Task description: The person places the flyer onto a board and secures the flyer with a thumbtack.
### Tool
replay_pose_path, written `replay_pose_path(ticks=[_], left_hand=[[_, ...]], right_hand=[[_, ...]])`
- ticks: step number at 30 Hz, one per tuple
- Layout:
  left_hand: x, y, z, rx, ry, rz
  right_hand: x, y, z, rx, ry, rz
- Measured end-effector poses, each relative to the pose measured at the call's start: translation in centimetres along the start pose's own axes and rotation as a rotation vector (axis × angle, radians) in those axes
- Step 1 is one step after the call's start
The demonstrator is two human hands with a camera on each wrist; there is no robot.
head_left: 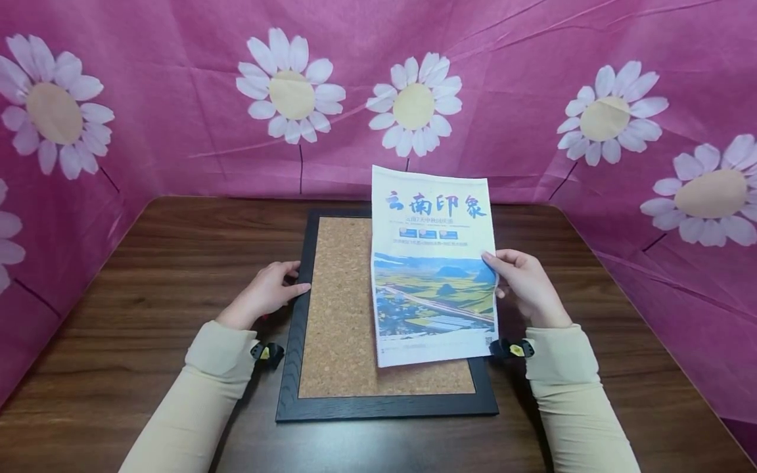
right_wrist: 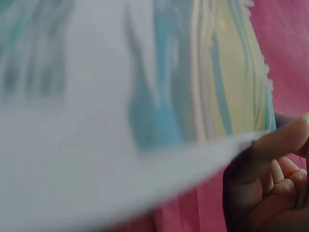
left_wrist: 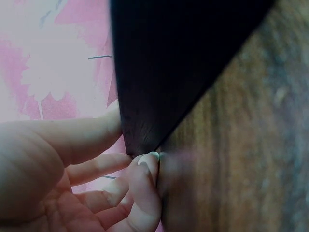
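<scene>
A cork board [head_left: 337,309] with a black wooden frame lies on the table. My left hand [head_left: 269,292] grips the left edge of its frame, thumb on the top face; in the left wrist view the fingers [left_wrist: 145,188] curl at the dark frame [left_wrist: 164,63]. My right hand [head_left: 526,282] pinches the right edge of a printed poster [head_left: 434,295] between thumb and fingers. Chinese characters and a landscape of fields show on the poster, which hides the board's upper right part. In the right wrist view the poster [right_wrist: 96,145] bends toward the thumb [right_wrist: 282,140].
The brown wooden table [head_left: 165,263] extends around the board on all sides. A pink cloth [head_left: 195,98] with large white daisies hangs behind and along both sides. Black straps [head_left: 269,353] circle both wrists over light sleeves.
</scene>
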State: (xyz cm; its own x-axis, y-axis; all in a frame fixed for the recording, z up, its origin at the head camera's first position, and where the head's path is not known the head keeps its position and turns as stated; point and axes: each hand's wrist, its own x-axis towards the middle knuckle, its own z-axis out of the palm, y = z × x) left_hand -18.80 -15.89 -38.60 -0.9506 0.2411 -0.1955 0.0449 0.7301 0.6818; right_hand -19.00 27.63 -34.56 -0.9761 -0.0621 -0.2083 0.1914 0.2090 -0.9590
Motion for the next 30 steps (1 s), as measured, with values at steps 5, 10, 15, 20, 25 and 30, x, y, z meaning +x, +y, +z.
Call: replay_pose_path(ticks=[5, 10, 15, 20, 25, 30], left_hand=[[0.1, 0.0, 0.0, 0.005, 0.002, 0.002], [0.1, 0.0, 0.0, 0.006, 0.003, 0.000], [0.2, -0.2, 0.0, 0.004, 0.008, 0.015], [0.2, -0.4, 0.0, -0.014, -0.003, 0.013], [0.2, -0.4, -0.1, -0.018, -0.012, 0.006], [0.2, -0.4, 0.0, -0.024, -0.009, -0.001]], right_hand=[[0.1, 0.1, 1.4, 0.036, -0.093, -0.019], [0.2, 0.5, 2.8, 0.054, -0.181, -0.033], [0.4, 0.9, 4.2, 0.079, -0.245, -0.011], [0.2, 0.9, 5.1, 0.060, -0.268, -0.001], [0.3, 1.2, 4.9, 0.007, -0.291, 0.012], [0.6, 1.6, 4.7, -0.005, -0.309, 0.010]])
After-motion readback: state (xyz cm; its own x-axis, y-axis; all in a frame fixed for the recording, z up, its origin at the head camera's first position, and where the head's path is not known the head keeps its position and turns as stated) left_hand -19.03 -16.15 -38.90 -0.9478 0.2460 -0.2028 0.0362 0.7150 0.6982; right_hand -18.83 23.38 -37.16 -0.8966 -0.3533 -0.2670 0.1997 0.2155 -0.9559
